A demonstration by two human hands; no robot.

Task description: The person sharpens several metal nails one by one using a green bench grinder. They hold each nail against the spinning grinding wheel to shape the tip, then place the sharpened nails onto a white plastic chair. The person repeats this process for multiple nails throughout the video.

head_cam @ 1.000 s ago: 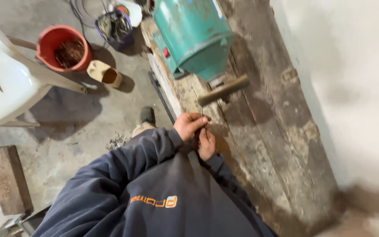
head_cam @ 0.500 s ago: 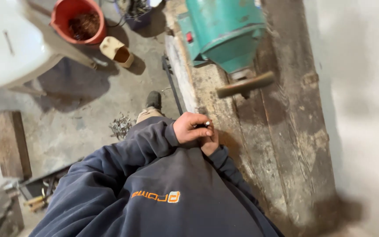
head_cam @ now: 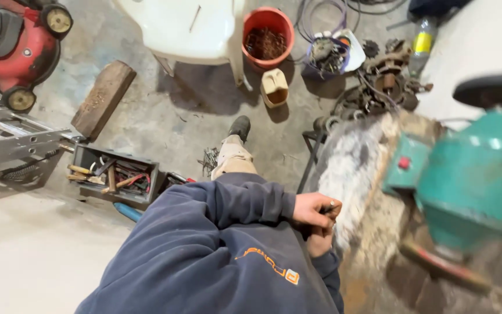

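My left hand (head_cam: 314, 209) is at the edge of a worn wooden bench (head_cam: 373, 232). Its fingers pinch a small thin metal piece (head_cam: 330, 204). Just below it, touching it, is my right hand (head_cam: 319, 242). Its fingers are curled and partly hidden under the left hand, so I cannot tell what it holds. Both arms wear dark blue sleeves (head_cam: 233, 203). A teal machine (head_cam: 472, 180) with a red button stands on the bench to the right of my hands. A wooden handle (head_cam: 443, 267) lies in front of it.
On the concrete floor are an open box of tools (head_cam: 114, 174), a wooden block (head_cam: 103, 99), a red mower (head_cam: 13, 46), a white plastic chair (head_cam: 187, 29), a red bucket (head_cam: 267, 38), a tan jug (head_cam: 275, 87) and a heap of metal parts (head_cam: 379, 87). My shoe (head_cam: 240, 126) is near several loose nails (head_cam: 209, 160).
The view has swung left and tilted, and now shows more of the floor with the mower and tool box. My hands stay together at the bench edge, the left one still pinching the metal piece.
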